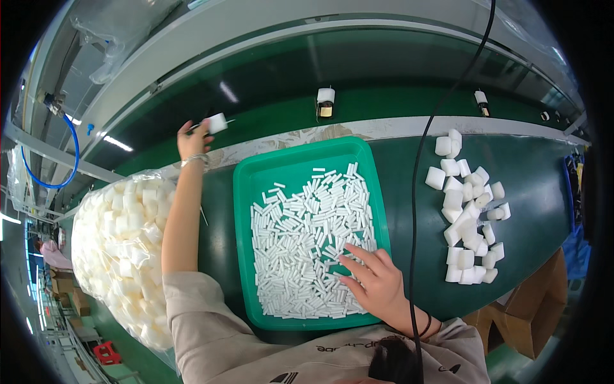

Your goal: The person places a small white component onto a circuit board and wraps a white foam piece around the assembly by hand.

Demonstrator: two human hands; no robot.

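Note:
My left hand (194,142) reaches out over the dark green conveyor belt, its fingers closed on a small device with a white block-shaped top (217,123) and a thin pin sticking out; its darker end is mostly behind the fingers. In front of me lies a green tray (244,192) holding a heap of short white rods (300,256). Over the right side of this heap is my right hand (378,287), fingers spread and fingertips at the rods. I can make out nothing gripped in it.
Similar white-topped devices (325,102) stand along the belt. White foam blocks (470,224) are piled on the table at right, near cardboard boxes (531,307). A clear bag of white blocks (121,249) sits at left. A black cable (416,192) hangs right of the tray.

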